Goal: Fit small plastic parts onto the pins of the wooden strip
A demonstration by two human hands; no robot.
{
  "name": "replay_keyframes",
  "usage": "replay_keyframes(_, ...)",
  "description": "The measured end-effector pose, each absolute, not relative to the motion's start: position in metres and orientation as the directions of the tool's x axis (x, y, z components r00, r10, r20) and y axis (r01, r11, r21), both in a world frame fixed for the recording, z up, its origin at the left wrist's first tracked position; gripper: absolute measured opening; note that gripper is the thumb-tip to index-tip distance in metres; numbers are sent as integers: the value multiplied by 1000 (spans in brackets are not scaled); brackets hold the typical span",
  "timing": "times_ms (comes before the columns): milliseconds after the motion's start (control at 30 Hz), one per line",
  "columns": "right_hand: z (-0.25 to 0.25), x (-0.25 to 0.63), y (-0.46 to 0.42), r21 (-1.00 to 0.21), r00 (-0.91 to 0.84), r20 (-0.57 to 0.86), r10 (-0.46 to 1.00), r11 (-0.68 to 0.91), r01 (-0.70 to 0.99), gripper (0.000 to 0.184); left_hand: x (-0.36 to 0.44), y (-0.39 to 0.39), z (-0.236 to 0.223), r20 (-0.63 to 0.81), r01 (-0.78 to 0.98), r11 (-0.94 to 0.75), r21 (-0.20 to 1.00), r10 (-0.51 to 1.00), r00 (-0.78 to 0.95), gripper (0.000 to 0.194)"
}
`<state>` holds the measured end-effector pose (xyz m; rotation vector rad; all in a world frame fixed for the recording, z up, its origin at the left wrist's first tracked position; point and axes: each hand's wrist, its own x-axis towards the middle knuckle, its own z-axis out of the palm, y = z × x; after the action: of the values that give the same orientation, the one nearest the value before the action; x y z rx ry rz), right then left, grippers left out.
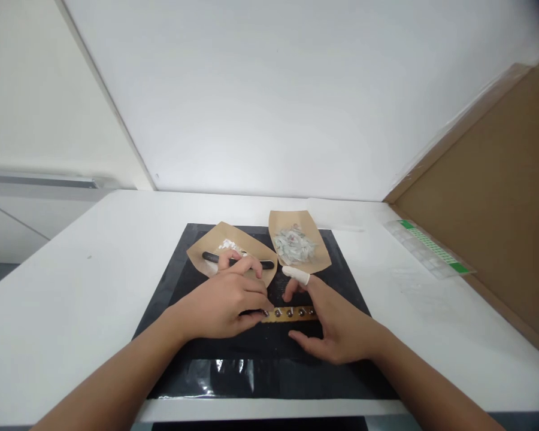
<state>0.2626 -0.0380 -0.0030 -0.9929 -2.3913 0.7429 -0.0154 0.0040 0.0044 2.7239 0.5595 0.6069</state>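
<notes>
Yellow strip (291, 315) lies crosswise on the black mat (278, 348), between the two hands. Row of small round dark pieces along it, shiny, with pale marks beside some. Right end runs out of sight behind the right hand; left end meets the left fingertips.

Left hand (228, 299): back upward, thumb and fingers drawn in at the strip's left end. Grip close together there; whether it is clamped on the strip, cannot tell, as the hand hides the contact. Some fingers bent and raised in front of the near tray.

Right hand (338, 318): grip apart, thumb well away from the fingers, opening turned toward the left hand. Strip passes through the level of that gap. Contact with the palm side cannot be made out. White cover (296, 275) on one fingertip.

Beyond the hands, two brown paper trays. Left tray (196, 244) sits askew on the mat, holding white bits (228, 244) and a black stick (266, 264), its middle hidden by left fingers. Right tray (322, 256) just beside it, corners nearly meeting, bearing a loose heap of pale translucent pieces (294, 244).

Glossy clear film (220, 376) along the mat's near edge. White surface (94, 269) beneath everything. Farther right, well apart from the mat: clear sheet with a green band (431, 246), near a brown side panel (485, 179). Pale wall (269, 108) behind.
</notes>
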Motion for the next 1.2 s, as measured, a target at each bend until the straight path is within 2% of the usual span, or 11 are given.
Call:
replay_keyframes(367, -10, 264, -39, -621, -658, 170, 733, 598, 506, 77, -13, 4, 5, 289, 331, -869, 368, 445, 848, 15)
replay_keyframes(500, -7, 262, -37, -633, -659, 152, 736, 585, 507, 62, -12, 3, 5, 276, 336, -858, 388, 456, 846, 16)
replay_keyframes(633, -8, 261, -35, -652, -649, 137, 749, 561, 510, 55, -11, 1, 3, 296, 342, -848, 405, 476, 828, 15)
replay_keyframes(800, -10, 261, -34, -669, -621, 92, 779, 510, 541, 28, -8, -1, 4, 282, 356, -834, 423, 494, 822, 14)
replay_keyframes(967, -9, 261, -33, -689, -607, 61, 793, 473, 549, 27, -9, -2, 3, 266, 371, -826, 424, 505, 821, 16)
replay_keyframes(1200, -9, 260, -33, -689, -590, 51, 806, 456, 563, 27, -9, -1, 5, 266, 349, -842, 411, 477, 837, 7)
